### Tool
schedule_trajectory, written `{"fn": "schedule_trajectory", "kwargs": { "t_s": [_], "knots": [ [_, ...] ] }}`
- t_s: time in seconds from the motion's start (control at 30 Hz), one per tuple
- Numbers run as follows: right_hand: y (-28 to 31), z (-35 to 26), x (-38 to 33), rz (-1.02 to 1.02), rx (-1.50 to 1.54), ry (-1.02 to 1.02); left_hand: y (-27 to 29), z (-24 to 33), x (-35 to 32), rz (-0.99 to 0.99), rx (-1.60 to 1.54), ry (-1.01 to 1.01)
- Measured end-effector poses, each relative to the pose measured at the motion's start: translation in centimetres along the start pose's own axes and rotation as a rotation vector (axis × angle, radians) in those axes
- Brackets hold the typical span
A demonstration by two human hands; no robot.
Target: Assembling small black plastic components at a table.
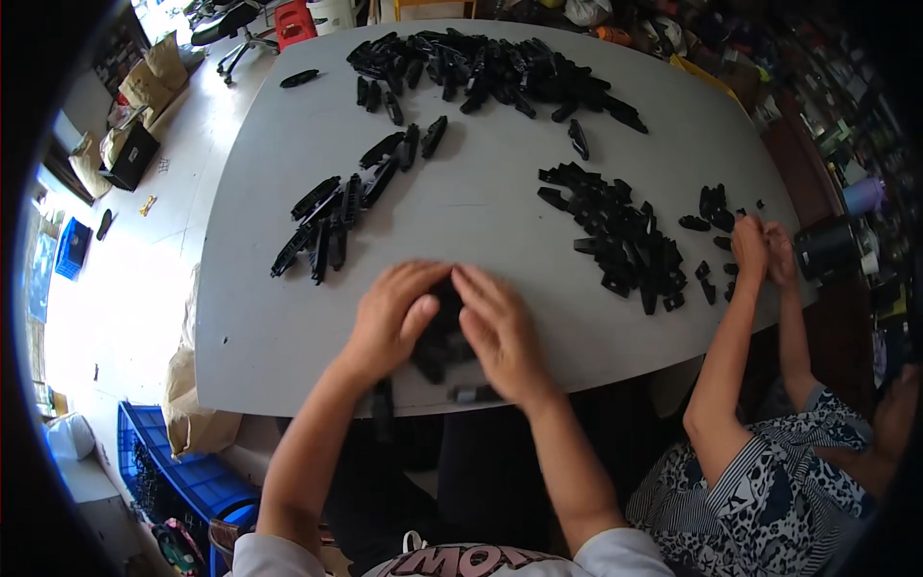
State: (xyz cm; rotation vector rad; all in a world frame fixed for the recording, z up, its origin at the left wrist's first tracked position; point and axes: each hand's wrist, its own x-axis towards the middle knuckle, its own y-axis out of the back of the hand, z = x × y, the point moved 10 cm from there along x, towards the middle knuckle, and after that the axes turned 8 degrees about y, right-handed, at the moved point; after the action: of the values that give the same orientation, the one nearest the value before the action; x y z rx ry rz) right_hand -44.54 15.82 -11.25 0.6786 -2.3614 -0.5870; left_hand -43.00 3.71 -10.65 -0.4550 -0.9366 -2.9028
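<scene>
At the near edge of the grey table, my left hand and my right hand curve toward each other, fingertips nearly meeting. Their fingers are stretched out, not wrapped round anything. Between the palms lie several small black plastic parts, blurred and partly hidden by the hands. One dark elongated piece is at the table's edge below my left wrist, and another blurred piece is by my right wrist. Ahead and to the left lies a loose group of long black plastic pieces.
A large heap of black pieces covers the table's far side. Another pile lies to the right. Beside it, a co-worker's hands handle small black parts. A blue crate and a brown bag stand on the floor at left.
</scene>
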Motion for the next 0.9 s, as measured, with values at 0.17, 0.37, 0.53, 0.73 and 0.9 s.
{"fn": "schedule_trajectory", "kwargs": {
  "t_s": [0.17, 0.37, 0.53, 0.73, 0.9],
  "knots": [
    [-3.4, -7.4, -7.6, -0.019, -0.118, 0.010, 1.8, 3.0, -9.2, 0.050, -0.030, 0.136],
    [-0.5, -8.8, -9.6, -0.085, -0.064, 0.181, 7.5, 1.6, -10.3, 0.168, 0.371, 0.140],
    [16.0, 1.7, -6.6, 0.562, -0.526, -0.110, 11.8, -3.3, -0.9, 0.403, 0.851, 0.196],
    [17.2, 10.3, -3.3, 0.197, -1.019, -0.234, 8.2, -5.8, 3.8, 0.160, 0.728, 0.253],
    [10.8, 7.6, -1.3, 0.157, -0.890, -0.182, 4.7, -2.7, 2.0, 0.058, 0.707, 0.066]
  ]
}}
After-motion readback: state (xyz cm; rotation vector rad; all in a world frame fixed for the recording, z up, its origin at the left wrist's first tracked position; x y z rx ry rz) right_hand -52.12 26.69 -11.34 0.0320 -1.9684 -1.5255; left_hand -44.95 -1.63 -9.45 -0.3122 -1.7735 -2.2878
